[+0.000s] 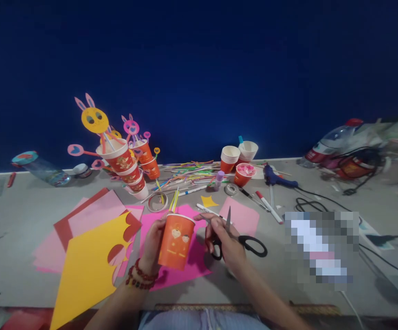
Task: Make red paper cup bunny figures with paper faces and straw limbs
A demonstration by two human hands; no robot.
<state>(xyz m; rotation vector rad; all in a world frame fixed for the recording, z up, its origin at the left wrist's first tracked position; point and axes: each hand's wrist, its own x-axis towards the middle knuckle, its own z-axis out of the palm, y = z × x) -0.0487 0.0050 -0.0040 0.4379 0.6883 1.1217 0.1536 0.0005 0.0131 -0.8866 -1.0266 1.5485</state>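
Observation:
An orange paper cup (175, 245) with two small printed figures is in my left hand (153, 243), its fingers wrapped round the left side. Thin yellow-green strips (174, 200) show just above its white rim; whether they stand inside or behind it I cannot tell. Black-handled scissors (254, 246) are gripped in my right hand (225, 240), blades up and a little apart. My right index finger reaches close to the cup's rim. Under both hands lies a bright pink sheet (194, 270), with a paler pink sheet (242, 215) to the right.
At the left stand stacked cups (119, 162) with paper rabbit figures. A cut yellow sheet (85, 261) overlaps other coloured paper. Behind lie loose sticks (188, 174), a tape roll (157, 201) and several cups (229, 158). On the right are a blue glue gun (278, 178), cables (319, 213) and a bottle (333, 142).

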